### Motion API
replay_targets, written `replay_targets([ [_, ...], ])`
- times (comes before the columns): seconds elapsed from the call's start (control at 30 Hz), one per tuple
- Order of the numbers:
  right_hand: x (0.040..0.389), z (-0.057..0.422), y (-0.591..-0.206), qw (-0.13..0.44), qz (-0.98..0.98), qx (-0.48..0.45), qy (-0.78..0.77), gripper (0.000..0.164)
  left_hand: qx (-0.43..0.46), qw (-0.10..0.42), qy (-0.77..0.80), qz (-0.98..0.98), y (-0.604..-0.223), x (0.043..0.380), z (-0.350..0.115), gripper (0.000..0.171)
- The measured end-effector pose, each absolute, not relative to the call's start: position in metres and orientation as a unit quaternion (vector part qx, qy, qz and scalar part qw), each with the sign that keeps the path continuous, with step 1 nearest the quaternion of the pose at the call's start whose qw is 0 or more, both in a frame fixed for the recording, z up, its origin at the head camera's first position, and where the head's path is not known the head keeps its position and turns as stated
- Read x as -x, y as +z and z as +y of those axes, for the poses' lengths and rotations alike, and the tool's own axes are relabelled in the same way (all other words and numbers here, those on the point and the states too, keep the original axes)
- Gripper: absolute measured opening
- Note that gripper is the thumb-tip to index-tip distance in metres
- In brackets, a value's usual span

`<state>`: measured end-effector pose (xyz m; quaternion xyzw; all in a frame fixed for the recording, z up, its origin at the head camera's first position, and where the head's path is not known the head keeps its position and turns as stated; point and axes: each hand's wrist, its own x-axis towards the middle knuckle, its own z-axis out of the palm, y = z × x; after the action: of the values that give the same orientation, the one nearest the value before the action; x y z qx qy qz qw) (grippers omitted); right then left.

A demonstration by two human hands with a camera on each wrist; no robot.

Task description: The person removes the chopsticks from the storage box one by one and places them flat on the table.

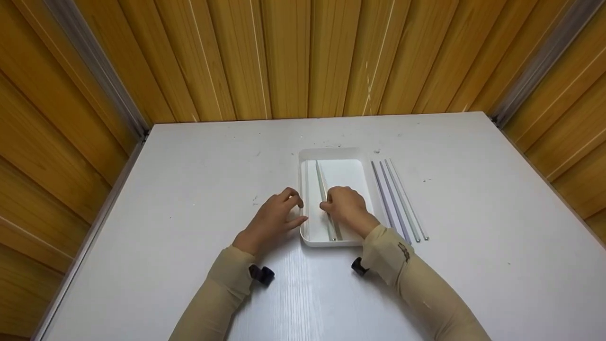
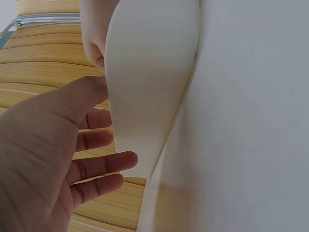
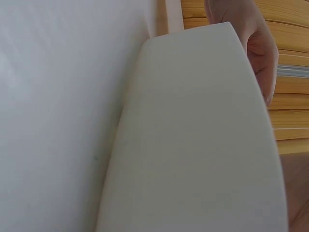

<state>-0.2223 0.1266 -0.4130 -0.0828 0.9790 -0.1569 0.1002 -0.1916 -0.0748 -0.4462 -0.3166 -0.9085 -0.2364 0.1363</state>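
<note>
A shallow white tray (image 1: 333, 244) lies on the table with several slim, pale chopsticks in it. One pale green chopstick (image 1: 319, 177) runs lengthwise near the middle of the tray. My right hand (image 1: 348, 206) reaches into the tray from the right and pinches a chopstick there; its fingertips are partly hidden. At the tray's left wall is my left hand (image 1: 277, 213), thumb and fingers apart and relaxed along the rim, holding nothing. In the left wrist view the left fingers (image 2: 104, 164) touch the wall's edge. The right wrist view mostly shows the tray's outer wall (image 3: 193, 130).
Several more chopsticks (image 1: 400, 203), lavender and pale green, lie side by side on the table just right of the tray. The white table (image 1: 213, 156) is bordered by wood-look panels (image 1: 284, 57) at the back and sides.
</note>
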Motion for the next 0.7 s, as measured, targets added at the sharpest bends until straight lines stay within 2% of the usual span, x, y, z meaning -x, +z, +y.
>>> replay_targets([
  [0.3, 0.217, 0.144, -0.405, 0.079, 0.976, 0.073, -0.19, 0.017, 0.323, 0.142, -0.236, -0.906, -0.446, 0.193, -0.074, 0.027],
  [0.7, 0.218, 0.156, -0.4, 0.062, 0.976, 0.08, -0.195, 0.02, 0.331, 0.151, -0.237, -0.901, -0.447, 0.195, -0.075, 0.027],
])
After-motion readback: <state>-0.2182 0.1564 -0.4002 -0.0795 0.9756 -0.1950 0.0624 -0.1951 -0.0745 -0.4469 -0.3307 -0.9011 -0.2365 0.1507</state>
